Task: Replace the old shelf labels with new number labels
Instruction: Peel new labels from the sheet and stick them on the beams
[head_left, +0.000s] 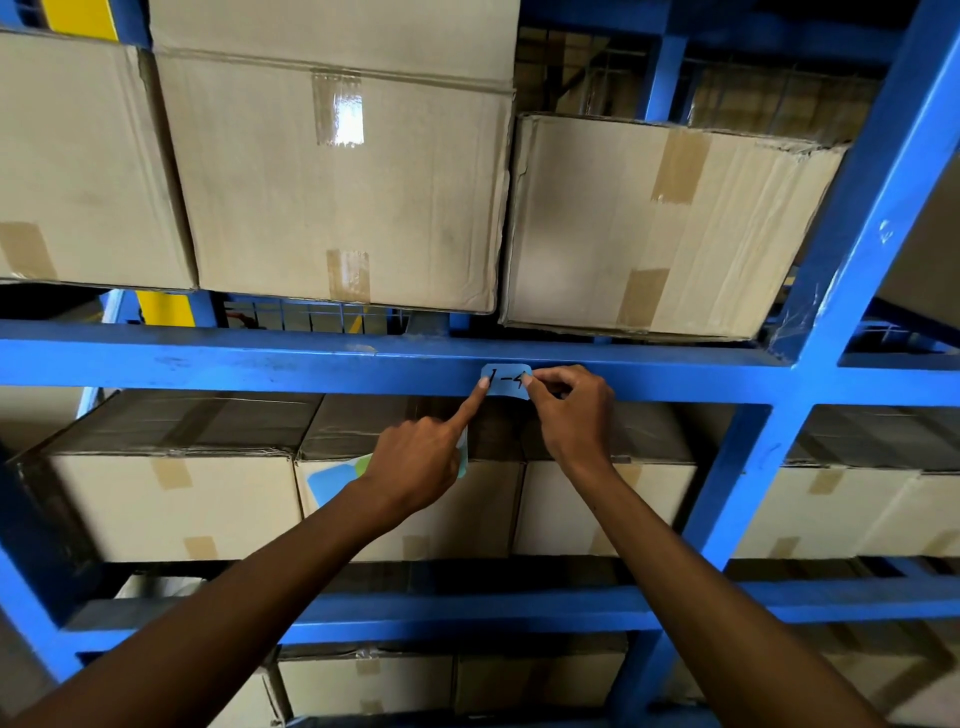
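Blue racking fills my view, cartons stacked above and below the beam (260, 358) I am working on. On the beam's front face sits the label (505, 382), pale blue, handwritten "1-4" as far as I can read it, its long axis running along the beam.

My left hand (415, 462) is curled shut except for the index finger, which stretches up and to the right to press the label's left edge flat. Tucked in that same fist I hold some sheets (337, 475) of blue and green, probably more labels or backing; I cannot tell which.

My right hand (569, 410) is at the label's right edge, thumb and forefinger closed in a pinch on it, the other fingers folded. I cannot tell whether that end is already stuck down or lifted off the steel.

So the label lies straight between my two fingertips, both hands touching it. The right hand holds the end that matters; I judge the next move is to smooth rightward along the beam, keeping the left finger as anchor so it stays level.
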